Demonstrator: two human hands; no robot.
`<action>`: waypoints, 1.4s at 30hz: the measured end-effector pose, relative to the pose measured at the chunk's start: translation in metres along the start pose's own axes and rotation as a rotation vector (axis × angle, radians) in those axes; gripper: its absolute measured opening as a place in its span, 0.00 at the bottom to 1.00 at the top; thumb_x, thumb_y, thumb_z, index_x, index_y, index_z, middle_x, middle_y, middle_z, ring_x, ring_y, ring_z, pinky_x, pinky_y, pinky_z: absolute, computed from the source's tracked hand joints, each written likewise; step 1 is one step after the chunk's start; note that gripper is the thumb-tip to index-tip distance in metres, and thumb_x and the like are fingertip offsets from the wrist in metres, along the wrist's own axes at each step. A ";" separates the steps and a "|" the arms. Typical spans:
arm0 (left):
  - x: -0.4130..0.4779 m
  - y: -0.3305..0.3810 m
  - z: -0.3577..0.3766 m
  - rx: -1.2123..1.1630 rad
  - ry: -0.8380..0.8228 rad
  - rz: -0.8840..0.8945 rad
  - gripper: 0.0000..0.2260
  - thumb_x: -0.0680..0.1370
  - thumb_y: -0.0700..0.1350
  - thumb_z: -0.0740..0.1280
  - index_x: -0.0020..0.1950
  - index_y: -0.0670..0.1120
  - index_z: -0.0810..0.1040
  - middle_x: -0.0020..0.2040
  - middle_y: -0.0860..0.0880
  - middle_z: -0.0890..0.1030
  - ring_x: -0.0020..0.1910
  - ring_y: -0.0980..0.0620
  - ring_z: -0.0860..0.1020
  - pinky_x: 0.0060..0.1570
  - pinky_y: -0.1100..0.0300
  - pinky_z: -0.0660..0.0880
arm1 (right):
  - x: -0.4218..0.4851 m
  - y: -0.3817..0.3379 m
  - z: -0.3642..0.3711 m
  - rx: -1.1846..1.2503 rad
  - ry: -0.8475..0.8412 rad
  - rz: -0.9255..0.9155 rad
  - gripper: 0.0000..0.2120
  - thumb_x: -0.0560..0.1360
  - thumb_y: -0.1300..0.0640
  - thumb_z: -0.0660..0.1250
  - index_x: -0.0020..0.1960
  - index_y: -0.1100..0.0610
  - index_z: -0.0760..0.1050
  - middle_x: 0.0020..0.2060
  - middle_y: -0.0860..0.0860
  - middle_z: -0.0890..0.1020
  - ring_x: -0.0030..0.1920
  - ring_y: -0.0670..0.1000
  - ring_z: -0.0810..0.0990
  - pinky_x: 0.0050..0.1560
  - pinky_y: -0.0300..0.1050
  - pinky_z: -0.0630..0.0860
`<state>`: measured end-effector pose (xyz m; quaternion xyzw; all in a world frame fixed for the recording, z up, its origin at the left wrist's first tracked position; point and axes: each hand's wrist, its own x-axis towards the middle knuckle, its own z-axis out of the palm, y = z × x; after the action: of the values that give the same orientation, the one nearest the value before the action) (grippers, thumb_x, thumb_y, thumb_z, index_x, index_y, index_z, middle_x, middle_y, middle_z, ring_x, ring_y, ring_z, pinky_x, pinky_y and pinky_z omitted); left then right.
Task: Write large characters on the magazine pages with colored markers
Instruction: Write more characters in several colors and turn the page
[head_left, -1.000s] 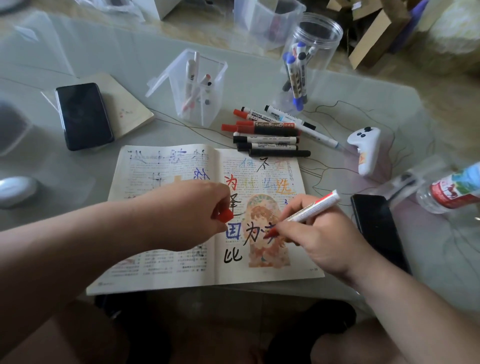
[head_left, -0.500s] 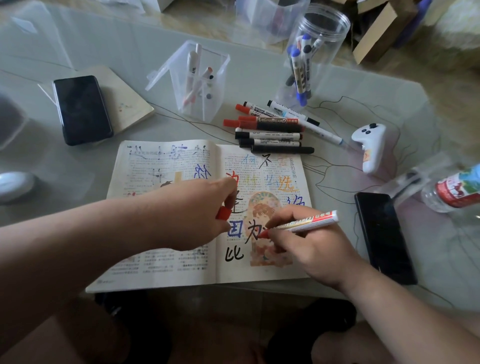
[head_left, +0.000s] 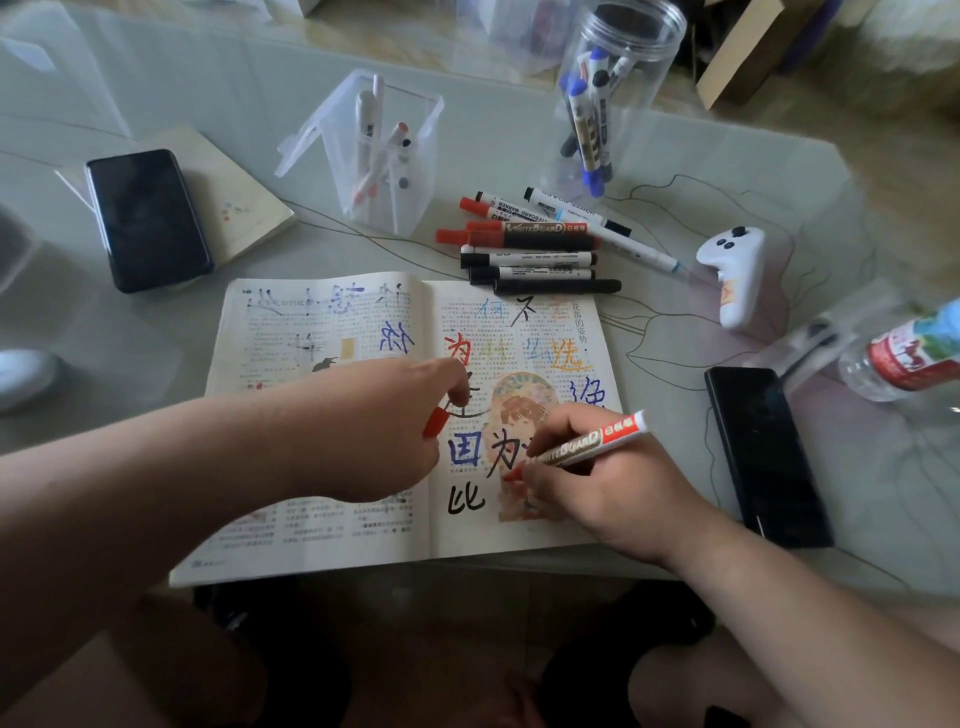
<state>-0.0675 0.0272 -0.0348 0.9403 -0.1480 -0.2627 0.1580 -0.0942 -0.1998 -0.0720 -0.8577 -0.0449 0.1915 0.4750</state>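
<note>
**Red marker tip down on the right-hand page**

The magazine (head_left: 322, 540) lies open and flat on the counter (head_left: 156, 338), its near edge at the counter's near edge. Both pages already carry large characters in blue, red, orange and black.

The right hand (head_left: 597, 488) is clamped on a red marker (head_left: 587, 447), fingers curled round the barrel. The tip touches the magazine's right page at the illustration of a figure, just right of a black character. The barrel slants up and away to the right.

The left hand (head_left: 374, 431) rests over the magazine's spine, its fingers curled and pinching a red cap (head_left: 435, 421) that pokes out on the side nearest the right page. The two hands are near each other but do not touch.

Just beyond the magazine's far edge lies a row of loose markers (head_left: 535, 249), red and black. Farther beyond stand a clear holder (head_left: 384, 156) and a clear jar (head_left: 613, 93), each with markers inside. Left of the magazine, a dark phone (head_left: 148, 218) lies on a notebook (head_left: 244, 208). Right of it lie a second phone (head_left: 766, 457), a white controller (head_left: 735, 275) and a bottle (head_left: 909, 353) on its side.
</note>
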 end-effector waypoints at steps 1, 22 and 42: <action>0.000 0.001 0.001 0.009 -0.005 0.008 0.16 0.80 0.47 0.63 0.65 0.61 0.67 0.48 0.58 0.77 0.42 0.58 0.76 0.39 0.61 0.73 | 0.000 0.001 0.000 0.002 0.003 -0.007 0.07 0.70 0.55 0.78 0.43 0.52 0.80 0.36 0.48 0.83 0.38 0.49 0.82 0.40 0.45 0.79; 0.002 0.004 0.006 0.010 -0.021 0.032 0.05 0.82 0.48 0.64 0.52 0.59 0.72 0.48 0.59 0.77 0.45 0.58 0.76 0.45 0.60 0.76 | 0.001 0.008 0.004 -0.082 0.015 -0.068 0.08 0.70 0.52 0.80 0.41 0.54 0.83 0.36 0.48 0.84 0.38 0.48 0.83 0.42 0.52 0.79; 0.002 0.009 0.004 0.014 -0.021 0.022 0.03 0.82 0.49 0.63 0.53 0.58 0.72 0.52 0.58 0.79 0.47 0.57 0.77 0.44 0.62 0.76 | -0.002 0.009 0.005 -0.110 0.077 -0.031 0.08 0.73 0.55 0.76 0.41 0.55 0.77 0.34 0.49 0.82 0.35 0.47 0.80 0.37 0.47 0.76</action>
<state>-0.0693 0.0173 -0.0352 0.9368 -0.1618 -0.2699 0.1528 -0.0991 -0.2012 -0.0817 -0.8886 -0.0503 0.1481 0.4313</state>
